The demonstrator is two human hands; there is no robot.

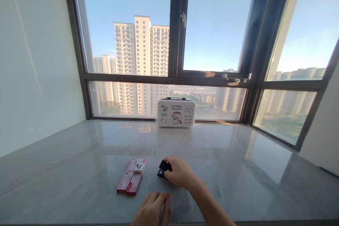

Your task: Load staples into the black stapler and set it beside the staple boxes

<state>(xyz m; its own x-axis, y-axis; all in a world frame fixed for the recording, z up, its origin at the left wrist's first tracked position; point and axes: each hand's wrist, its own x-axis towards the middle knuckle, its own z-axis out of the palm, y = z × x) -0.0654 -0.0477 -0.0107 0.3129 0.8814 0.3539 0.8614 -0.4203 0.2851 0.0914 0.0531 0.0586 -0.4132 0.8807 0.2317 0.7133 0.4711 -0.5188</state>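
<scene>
My right hand is closed around a small black stapler on the grey marble sill, its front end pointing left. The palm and fingers hide the stapler's rear. Nearer to me, at the bottom edge, is my left hand, with its fingers drawn together and the thumb against them. Whatever they may hold is hidden. To the left of the stapler lie several small red and white staple boxes side by side. A white box with a dark picture on it lies at the far right of this group.
At the back, against the window, a white case with cartoon prints and a dark handle stands upright. The glossy marble sill spreads to both sides. A white wall rises on the left, and dark window frames bound the back and right.
</scene>
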